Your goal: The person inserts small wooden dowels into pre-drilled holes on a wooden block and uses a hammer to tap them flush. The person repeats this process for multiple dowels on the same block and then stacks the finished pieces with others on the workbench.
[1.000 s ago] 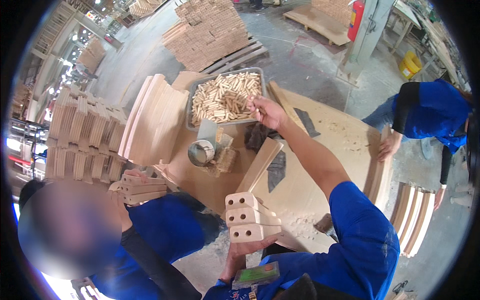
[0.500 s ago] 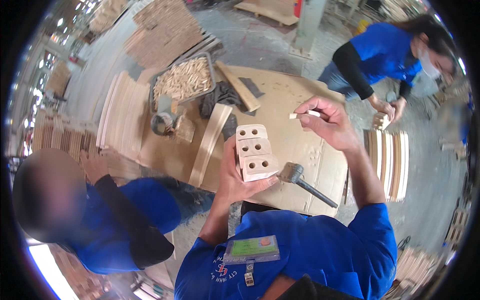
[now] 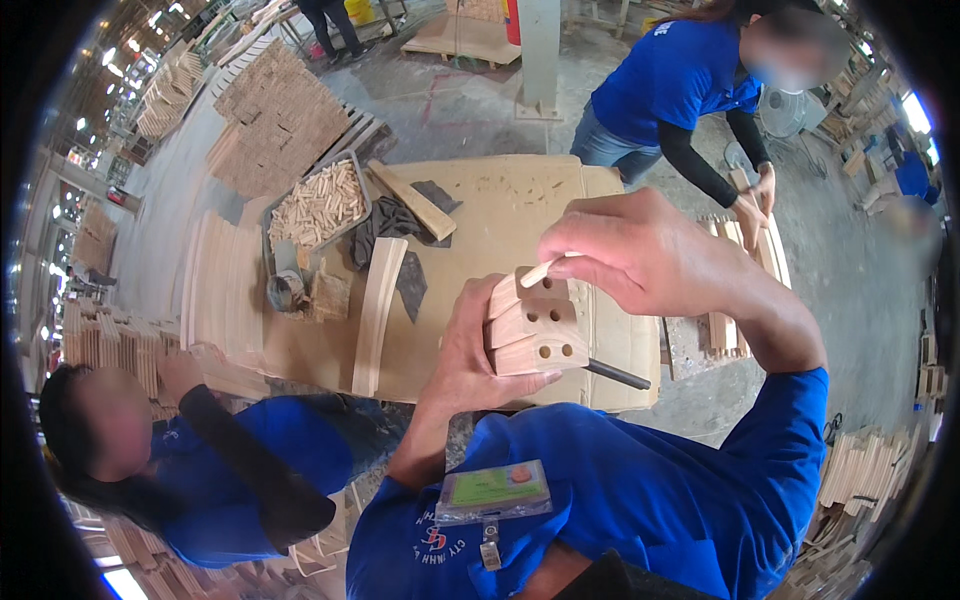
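Holding three drilled blocks (image 3: 532, 328), one dowel (image 3: 541, 271)

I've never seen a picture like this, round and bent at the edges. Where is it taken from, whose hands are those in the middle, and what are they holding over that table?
The camera sits on a person's head and looks down, so the two arms coming up from the bottom are that person's own. Its wide lens bends straight edges near the rim. The left hand grips a stack of wooden blocks with round holes drilled in their ends. The right hand pinches a small wooden dowel at the top block. Below lies a plywood table carrying a tray of dowels, a curved wooden slat, a dark cloth and a dark rod poking out from behind the blocks. Two other people in blue shirts work nearby, one lower left, one upper right.
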Available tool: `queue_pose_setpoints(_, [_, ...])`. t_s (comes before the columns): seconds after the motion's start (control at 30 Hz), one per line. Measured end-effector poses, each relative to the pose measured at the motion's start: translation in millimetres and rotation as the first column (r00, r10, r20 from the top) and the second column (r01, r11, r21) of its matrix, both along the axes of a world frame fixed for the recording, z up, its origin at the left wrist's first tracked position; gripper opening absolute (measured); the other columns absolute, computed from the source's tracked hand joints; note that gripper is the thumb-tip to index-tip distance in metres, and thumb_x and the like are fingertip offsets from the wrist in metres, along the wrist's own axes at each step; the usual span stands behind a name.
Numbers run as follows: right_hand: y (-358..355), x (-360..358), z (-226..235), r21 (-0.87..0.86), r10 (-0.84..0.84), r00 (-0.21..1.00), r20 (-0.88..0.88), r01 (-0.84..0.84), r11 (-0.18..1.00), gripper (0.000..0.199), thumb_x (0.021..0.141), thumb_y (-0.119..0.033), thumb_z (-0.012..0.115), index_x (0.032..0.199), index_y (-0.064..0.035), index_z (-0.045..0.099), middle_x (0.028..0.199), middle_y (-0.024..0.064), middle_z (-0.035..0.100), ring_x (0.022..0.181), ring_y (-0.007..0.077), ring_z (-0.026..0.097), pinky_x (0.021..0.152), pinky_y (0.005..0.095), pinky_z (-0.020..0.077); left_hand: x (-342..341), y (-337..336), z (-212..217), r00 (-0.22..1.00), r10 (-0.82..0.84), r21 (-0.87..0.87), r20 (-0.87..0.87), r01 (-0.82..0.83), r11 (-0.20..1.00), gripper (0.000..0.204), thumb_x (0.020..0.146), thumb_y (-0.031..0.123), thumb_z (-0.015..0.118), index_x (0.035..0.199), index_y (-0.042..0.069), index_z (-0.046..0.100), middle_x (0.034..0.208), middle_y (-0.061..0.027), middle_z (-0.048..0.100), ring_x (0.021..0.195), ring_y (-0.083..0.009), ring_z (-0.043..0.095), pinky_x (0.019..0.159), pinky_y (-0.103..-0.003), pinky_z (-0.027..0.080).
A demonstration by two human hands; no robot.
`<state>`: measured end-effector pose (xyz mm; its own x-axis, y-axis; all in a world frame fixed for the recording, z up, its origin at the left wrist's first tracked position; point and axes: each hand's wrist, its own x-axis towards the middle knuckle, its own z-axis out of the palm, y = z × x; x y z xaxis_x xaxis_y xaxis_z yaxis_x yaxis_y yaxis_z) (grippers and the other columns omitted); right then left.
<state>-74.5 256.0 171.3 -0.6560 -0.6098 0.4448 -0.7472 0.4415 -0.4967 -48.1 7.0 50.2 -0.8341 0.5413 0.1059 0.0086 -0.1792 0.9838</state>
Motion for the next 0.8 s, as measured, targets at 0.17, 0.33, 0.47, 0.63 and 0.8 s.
queue_pose_setpoints(0.17, [5.0,8.6,12.4,0.262,-0.019,0.990,-0.137,0.055,0.963,0.022,0.092,-0.016,0.075,0.094,-0.0041,0.057,0.077,0.0115,0.065,0.069,0.0329,0.070,0.055,0.0433,0.0524,-3.2,-3.6,-3.3,0.967,-0.005,-0.308,-0.254,-0.076,0.948,0.101,0.063,0.028,0.098,0.147,0.009,0.046,0.124,-0.0131,0.055,0.117,-0.0310,0.055,0.101,-0.047,0.046])
queue_pose_setpoints(0.33, [12.2,9.7,-1.9,0.209,-0.069,0.995,-0.076,0.083,0.974,0.026,0.093,-0.022,0.076,0.093,-0.0048,0.055,0.073,0.0101,0.064,0.066,0.0333,0.069,0.053,0.0437,0.0520,-0.3,1.9,-8.0,0.969,-0.012,-0.340,-0.245,-0.075,0.938,0.100,0.063,0.030,0.098,0.146,0.009,0.046,0.125,-0.0141,0.055,0.118,-0.0338,0.054,0.100,-0.048,0.045])
queue_pose_setpoints(0.47, [13.0,15.6,-8.9,0.214,-0.107,0.992,-0.067,0.119,0.969,0.027,0.094,-0.024,0.076,0.094,-0.0053,0.056,0.072,0.0102,0.064,0.066,0.0342,0.070,0.054,0.0447,0.0517,4.1,7.8,-9.9,0.958,-0.010,-0.390,-0.286,-0.107,0.915,0.101,0.063,0.031,0.097,0.147,0.009,0.046,0.124,-0.0148,0.054,0.117,-0.0359,0.054,0.100,-0.050,0.045])
queue_pose_setpoints(0.63, [14.9,14.5,-24.9,0.004,-0.133,0.987,0.085,0.133,0.991,0.022,0.098,-0.021,0.075,0.103,-0.0036,0.061,0.077,0.0057,0.066,0.063,0.0238,0.068,0.052,0.0370,0.0503,2.5,9.2,-14.3,0.976,-0.005,-0.344,-0.217,-0.072,0.936,0.101,0.063,0.025,0.098,0.147,0.007,0.045,0.125,-0.0133,0.055,0.120,-0.0309,0.055,0.102,-0.048,0.047])
queue_pose_setpoints(0.8, [44.0,11.0,-52.9,-0.714,0.469,0.541,0.698,0.569,0.408,0.025,0.109,-0.030,0.061,0.107,-0.0048,0.063,0.080,0.0039,0.063,0.061,0.0126,0.059,0.045,0.0253,0.0442,4.8,9.4,-14.4,0.997,-0.007,0.124,0.080,-0.003,0.992,0.103,0.063,0.004,0.095,0.149,0.004,0.039,0.134,-0.0135,0.054,0.127,-0.0243,0.059,0.103,-0.044,0.055])
